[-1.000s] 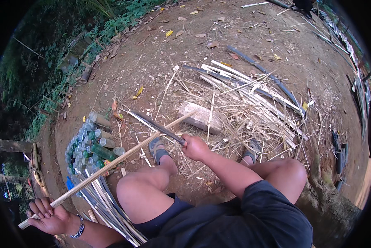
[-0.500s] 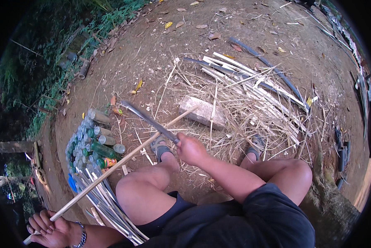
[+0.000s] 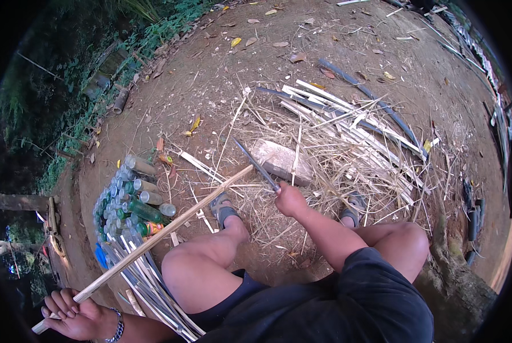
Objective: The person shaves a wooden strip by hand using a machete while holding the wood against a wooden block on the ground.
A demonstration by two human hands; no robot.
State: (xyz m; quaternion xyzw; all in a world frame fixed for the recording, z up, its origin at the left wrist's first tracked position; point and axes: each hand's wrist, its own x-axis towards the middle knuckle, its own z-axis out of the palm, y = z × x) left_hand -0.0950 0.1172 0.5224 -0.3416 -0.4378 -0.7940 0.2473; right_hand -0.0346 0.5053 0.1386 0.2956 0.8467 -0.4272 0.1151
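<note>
In my left hand, at the lower left, the fingers wrap round the near end of a long pale wooden stick. The stick slants up across my left knee, its far end near the wooden block on the ground. My right hand is closed round the handle of a long-bladed knife. The blade points away and to the left, and passes close to the far tip of the stick; whether they touch I cannot tell. The knife's handle is mostly hidden by my fingers.
A heap of split strips and shavings lies right of the block. Dark pipe-like lengths lie beside it. Several glass bottles are stacked on the left, near a bundle of strips. A tree root is at right.
The knife has swung to the right, from across the stick's middle to its far end, as my right hand moved right. The stick's far end has shifted slightly left and nearer.
</note>
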